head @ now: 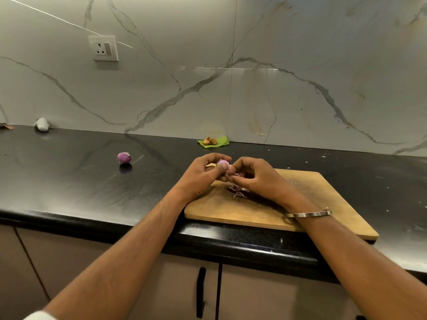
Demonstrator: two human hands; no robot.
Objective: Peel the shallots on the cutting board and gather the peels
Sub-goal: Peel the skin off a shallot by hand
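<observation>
Now shallot (222, 163) gripped in left hand (203, 173); right hand (254, 179) pinching peel.

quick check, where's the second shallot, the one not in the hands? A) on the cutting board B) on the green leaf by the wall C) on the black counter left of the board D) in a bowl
C: the loose shallot sits on the black counter, well left of the cutting board.
</observation>
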